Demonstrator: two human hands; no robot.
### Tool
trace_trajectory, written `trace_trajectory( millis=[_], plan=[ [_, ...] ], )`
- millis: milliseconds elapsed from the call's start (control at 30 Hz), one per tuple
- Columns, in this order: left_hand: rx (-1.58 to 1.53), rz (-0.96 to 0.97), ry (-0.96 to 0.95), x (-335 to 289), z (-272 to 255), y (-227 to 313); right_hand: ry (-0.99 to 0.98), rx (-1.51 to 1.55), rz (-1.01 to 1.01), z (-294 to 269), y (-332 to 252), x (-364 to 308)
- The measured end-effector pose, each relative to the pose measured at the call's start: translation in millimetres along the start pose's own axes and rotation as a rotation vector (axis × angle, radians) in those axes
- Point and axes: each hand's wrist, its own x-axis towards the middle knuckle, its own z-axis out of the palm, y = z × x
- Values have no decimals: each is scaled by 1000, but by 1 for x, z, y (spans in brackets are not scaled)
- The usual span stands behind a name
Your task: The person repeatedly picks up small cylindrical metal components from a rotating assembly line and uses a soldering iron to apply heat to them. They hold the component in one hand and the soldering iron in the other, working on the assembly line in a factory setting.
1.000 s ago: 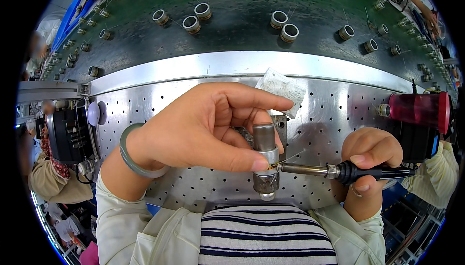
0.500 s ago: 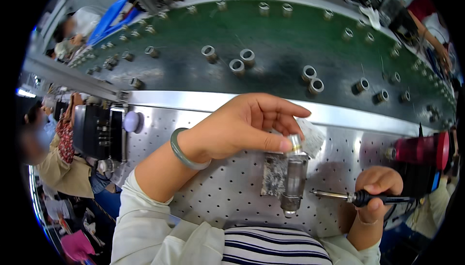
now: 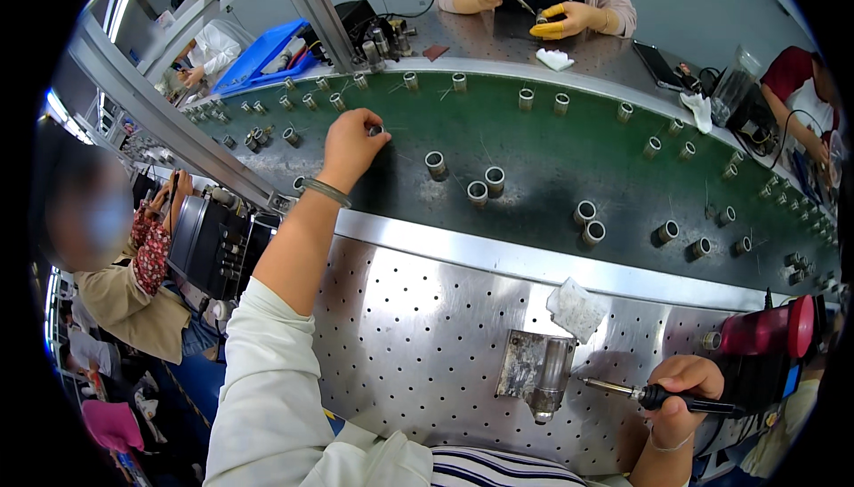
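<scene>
My left hand [image 3: 351, 144] reaches over the green belt, fingers closed at the rim of a small metal cylinder [image 3: 375, 131], most of which they hide. A soldering iron [image 3: 658, 396] is gripped in my right hand [image 3: 687, 389], its tip pointing left above the perforated metal table. Left of that tip lies a fixture: a worn metal block [image 3: 521, 364] with a shiny rounded holder [image 3: 554, 370] along its right side. A crumpled whitish pad [image 3: 575, 309] rests just behind the holder, apart from both hands.
Several open-topped metal cylinders [image 3: 495, 181] stand on the belt [image 3: 534, 153], beyond a raised metal rail [image 3: 498, 256]. A red container [image 3: 769, 327] sits at the right. An upright metal frame [image 3: 178, 118] rises at the left. Across the belt, a co-worker's hands [image 3: 569, 20] work.
My left hand has moved from the fixture out to the belt at the far left. The metal piece at the holder's upper end is gone from there. The view has shifted, showing more beyond the belt.
</scene>
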Motion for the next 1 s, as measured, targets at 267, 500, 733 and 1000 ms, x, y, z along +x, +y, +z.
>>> trace_trajectory(
  millis=[267,500,733,1000],
  plan=[
    [-311,614,150,-46,-61,157,24,-38,59,-2,2,-2],
    [-296,1118,-397,-149,-131,257,1,-79,1,-3,5,-2],
    [-256,1196,-528,-176,-142,267,-38,-4,30,-3,1,-1],
    [-411,969,-138,-121,-76,209,16,-62,6,4,0,0]
  ],
)
